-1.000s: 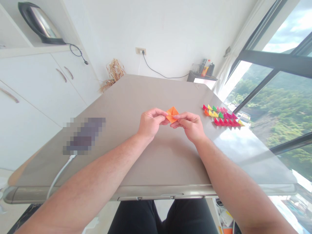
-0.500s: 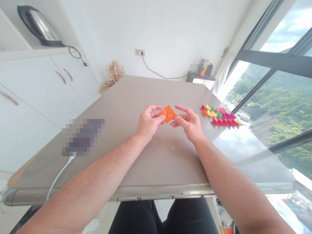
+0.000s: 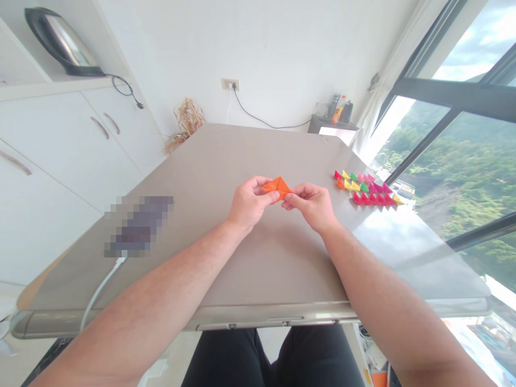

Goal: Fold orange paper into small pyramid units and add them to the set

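A small folded orange paper piece (image 3: 276,186) is held just above the middle of the grey table (image 3: 258,258). My left hand (image 3: 249,204) pinches its left side between thumb and fingers. My right hand (image 3: 311,205) pinches its right lower edge, fingers curled in. To the right lie rows of several folded paper triangles (image 3: 366,189) in red, pink, green, yellow and orange, apart from both hands.
A blurred dark object (image 3: 139,226) with a white cable (image 3: 99,290) lies at the table's left. White cabinets stand on the left, a large window on the right. A wall socket with a black cord and dried grass are behind the table. Bottles stand on a small shelf (image 3: 334,126).
The orange piece was turned flatter and its fold pressed lower. My right fingers, spread half a second ago, have closed on it again. Both hands stayed over the table's middle.
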`<state>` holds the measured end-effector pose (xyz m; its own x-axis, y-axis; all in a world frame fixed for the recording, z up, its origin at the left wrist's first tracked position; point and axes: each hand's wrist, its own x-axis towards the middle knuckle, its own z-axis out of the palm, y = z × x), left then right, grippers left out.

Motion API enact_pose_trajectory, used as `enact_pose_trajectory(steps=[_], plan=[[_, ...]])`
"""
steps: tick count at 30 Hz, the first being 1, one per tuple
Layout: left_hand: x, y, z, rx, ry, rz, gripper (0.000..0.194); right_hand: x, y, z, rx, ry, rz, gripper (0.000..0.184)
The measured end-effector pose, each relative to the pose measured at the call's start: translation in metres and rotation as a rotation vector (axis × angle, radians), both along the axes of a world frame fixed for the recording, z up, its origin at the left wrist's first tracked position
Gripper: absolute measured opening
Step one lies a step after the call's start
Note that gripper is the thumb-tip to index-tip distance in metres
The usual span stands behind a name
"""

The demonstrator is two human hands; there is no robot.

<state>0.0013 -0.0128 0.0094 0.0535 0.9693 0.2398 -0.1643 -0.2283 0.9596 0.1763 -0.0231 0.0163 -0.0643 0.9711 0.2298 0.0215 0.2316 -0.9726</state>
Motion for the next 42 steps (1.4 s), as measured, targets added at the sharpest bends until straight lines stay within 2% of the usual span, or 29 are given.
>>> enact_pose_trajectory(steps=[6, 12, 16, 25, 29, 36, 42], plan=[[0.0013, -0.0026, 0.0022, -0.008, 0.018, 0.006, 0.023, 0.0, 0.0006, -0.0013, -0.009, 0.009, -0.007, 0.02], [0.0022, -0.0039, 0.0016, 0.033, 0.036, -0.084, 0.017, -0.0027, 0.0003, -0.0008, -0.008, -0.021, 0.016, 0.015], [0.0021, -0.0032, 0.0014, 0.003, 0.04, -0.099, 0.017, -0.0022, 0.0, -0.0007, 0.024, -0.113, -0.052, 0.017], [0.002, 0.0011, 0.0008, -0.1, -0.01, -0.03, 0.021, -0.0038, 0.0008, -0.0008, 0.042, -0.158, -0.123, 0.017], [0.0001, 0.0013, 0.0013, -0.144, -0.036, -0.04, 0.022, -0.0015, 0.003, -0.0035, 0.061, -0.16, -0.128, 0.017], [0.001, 0.0004, 0.0017, -0.09, 0.002, 0.025, 0.016, -0.0011, 0.0047, -0.007, 0.072, -0.154, -0.103, 0.017], [0.0018, -0.0022, 0.0013, -0.035, 0.096, -0.093, 0.018, -0.0051, 0.0002, -0.0024, 0.071, -0.194, -0.091, 0.018]])
